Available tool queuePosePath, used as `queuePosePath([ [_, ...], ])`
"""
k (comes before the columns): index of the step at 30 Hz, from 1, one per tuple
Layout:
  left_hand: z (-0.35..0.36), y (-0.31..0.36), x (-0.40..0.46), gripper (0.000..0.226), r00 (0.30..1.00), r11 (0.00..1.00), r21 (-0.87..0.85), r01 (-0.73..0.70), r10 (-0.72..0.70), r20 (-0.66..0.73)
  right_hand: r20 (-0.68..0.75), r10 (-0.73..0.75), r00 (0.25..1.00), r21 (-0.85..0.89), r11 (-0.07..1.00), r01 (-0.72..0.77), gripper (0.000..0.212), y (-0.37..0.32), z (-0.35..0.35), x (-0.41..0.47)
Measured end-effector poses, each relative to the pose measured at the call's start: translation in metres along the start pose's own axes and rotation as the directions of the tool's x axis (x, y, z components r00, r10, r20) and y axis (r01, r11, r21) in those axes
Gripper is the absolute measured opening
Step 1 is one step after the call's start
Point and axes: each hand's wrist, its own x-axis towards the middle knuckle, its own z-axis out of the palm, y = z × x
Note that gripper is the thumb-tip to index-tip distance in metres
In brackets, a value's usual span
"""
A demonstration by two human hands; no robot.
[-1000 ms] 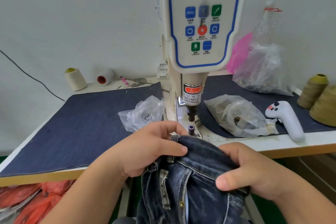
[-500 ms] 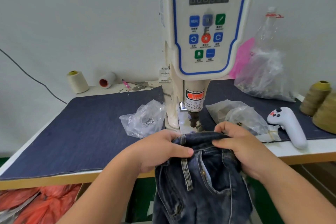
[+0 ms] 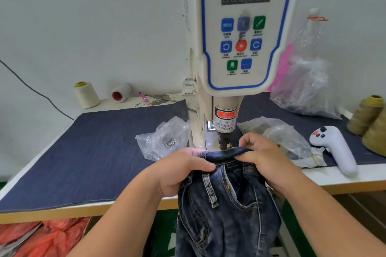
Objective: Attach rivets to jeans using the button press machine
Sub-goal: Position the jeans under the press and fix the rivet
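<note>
One button press machine (image 3: 240,33) stands on the table (image 3: 355,177); all positions below are given relative to it. One pair of jeans (image 3: 225,204) hangs over the table's front edge directly in front of the machine, its waistband raised to the base of the press head (image 3: 224,131), which it partly hides. Two hands are on the waistband: the left hand (image 3: 179,171) grips the fabric with thumb on top and fingers curled under; the right hand (image 3: 265,158) pinches the folded edge, fingers curled over it. One brass rivet (image 3: 228,187) is visible on the pocket below.

Two clear plastic bags lie beside the machine's base: one to its left (image 3: 165,137) holding small metal parts, one to its right (image 3: 279,137), partly covered by the right hand. A third, larger bag (image 3: 305,89) sits behind right. One white handheld controller (image 3: 334,148) lies further right. Four thread cones: two pale ones (image 3: 86,94) behind left, two olive ones (image 3: 365,115) at far right.
</note>
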Motion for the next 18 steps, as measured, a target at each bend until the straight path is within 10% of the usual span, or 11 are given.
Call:
queuePosePath([
  [12, 0.0, -0.002, 0.022, 0.018, 0.953, 1.0, 0.004, -0.028, 0.027, -0.302, -0.125, -0.009, 0.992, -0.12, 0.993, -0.006, 0.011, 0.001, 0.006, 0.022],
  [18, 0.0, 0.0, 0.021, 0.039, 0.99, 0.999, -0.019, -0.036, 0.033, -0.139, -0.13, 0.005, 0.992, -0.015, 1.0, -0.007, 0.029, 0.004, 0.001, 0.026],
])
